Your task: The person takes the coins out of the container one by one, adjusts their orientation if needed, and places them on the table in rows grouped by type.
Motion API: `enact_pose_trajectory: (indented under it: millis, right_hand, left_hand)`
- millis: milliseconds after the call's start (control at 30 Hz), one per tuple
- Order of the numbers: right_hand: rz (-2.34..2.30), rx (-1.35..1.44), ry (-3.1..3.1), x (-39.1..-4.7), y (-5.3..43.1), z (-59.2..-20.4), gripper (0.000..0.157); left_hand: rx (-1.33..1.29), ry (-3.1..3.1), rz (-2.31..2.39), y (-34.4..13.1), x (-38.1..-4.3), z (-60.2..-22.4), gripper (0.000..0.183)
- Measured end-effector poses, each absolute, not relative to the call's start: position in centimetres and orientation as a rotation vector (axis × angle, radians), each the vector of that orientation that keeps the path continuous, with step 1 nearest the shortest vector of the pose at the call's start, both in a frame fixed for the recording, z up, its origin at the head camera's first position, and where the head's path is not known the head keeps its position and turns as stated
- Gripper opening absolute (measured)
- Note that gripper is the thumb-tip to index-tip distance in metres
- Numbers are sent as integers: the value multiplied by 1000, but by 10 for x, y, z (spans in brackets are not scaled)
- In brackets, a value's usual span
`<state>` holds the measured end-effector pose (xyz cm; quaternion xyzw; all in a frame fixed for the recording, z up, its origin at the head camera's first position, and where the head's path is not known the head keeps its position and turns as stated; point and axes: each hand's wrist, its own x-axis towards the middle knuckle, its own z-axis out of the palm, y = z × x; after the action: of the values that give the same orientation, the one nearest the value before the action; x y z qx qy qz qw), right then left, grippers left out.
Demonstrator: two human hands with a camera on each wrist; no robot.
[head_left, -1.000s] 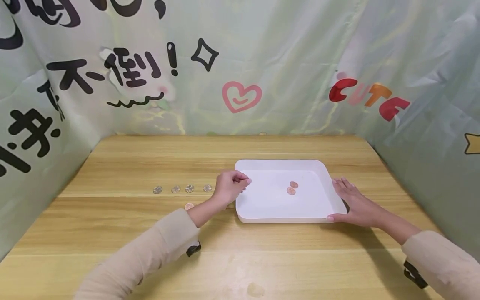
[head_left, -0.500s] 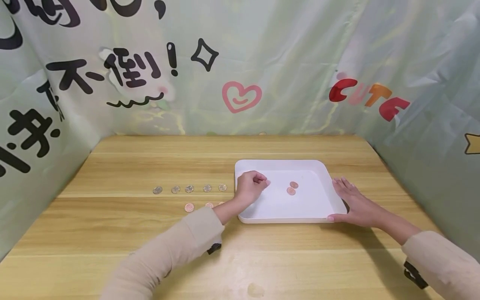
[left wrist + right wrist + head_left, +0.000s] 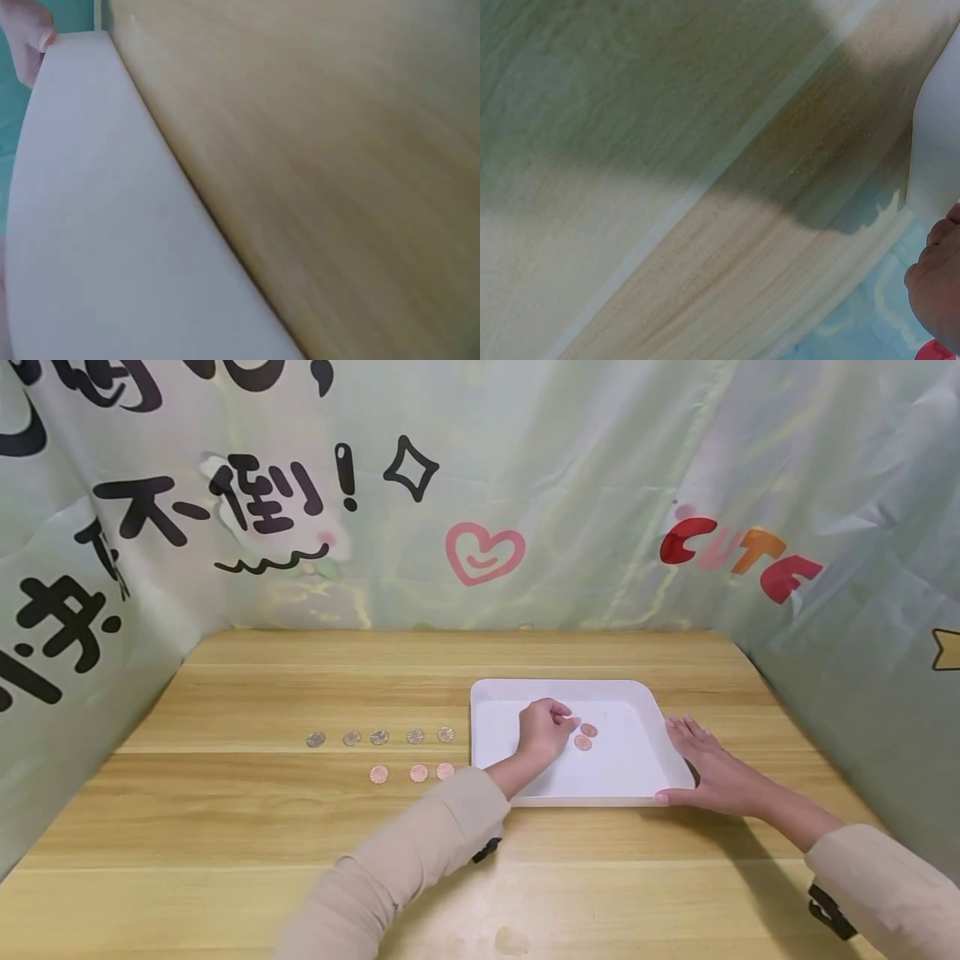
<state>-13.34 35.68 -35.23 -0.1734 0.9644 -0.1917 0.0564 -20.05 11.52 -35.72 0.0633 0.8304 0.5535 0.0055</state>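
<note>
Inside the white tray [image 3: 495, 785], two copper-coloured coins lie close together, one coin [image 3: 588, 730] slightly behind the other coin [image 3: 582, 742]. My left hand [image 3: 546, 728] hovers over the tray, fingers loosely bent, its tips right beside the rear coin. Nothing shows between thumb and index finger. At the tray's right side rests my right hand [image 3: 708, 768], fingers extended along the rim and thumb at the front corner. The left wrist view shows the tray's outer wall [image 3: 127, 217] with the right hand's fingers [image 3: 34, 34] touching its far corner.
Left of the tray, several silver-coloured coins [image 3: 379, 737] form a row on the wooden table [image 3: 262, 827]. In front of them lie three copper-coloured coins [image 3: 418, 772], the rightmost right beside the left sleeve [image 3: 420, 852]. A printed curtain [image 3: 585, 485] encloses the table's back and sides.
My left hand has moved right from the tray's left rim to the two coins, uncovering the rightmost silver-coloured coin and the copper-coloured ones. My right hand stays put.
</note>
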Motion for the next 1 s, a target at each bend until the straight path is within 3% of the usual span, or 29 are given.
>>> enact_pose_trajectory:
  millis: [167, 400, 500, 667, 1000]
  right_hand:
    - [-583, -519, 2924, -133, 358, -353, 108]
    - [-576, -523, 2922, -134, 357, -351, 108]
    - [-583, -519, 2918, -133, 357, -351, 108]
    - [-599, -510, 2911, -132, 356, -350, 108]
    - [-584, -535, 2921, -134, 358, -353, 108]
  left_hand:
    - [153, 2588, 1671, 128, -203, -360, 8]
    - [21, 2531, 1584, 140, -209, -364, 21]
    - [-5, 2612, 1443, 145, -211, -366, 11]
    - [-40, 2702, 1289, 150, -213, -366, 9]
    - [53, 2726, 1148, 152, -209, -365, 18]
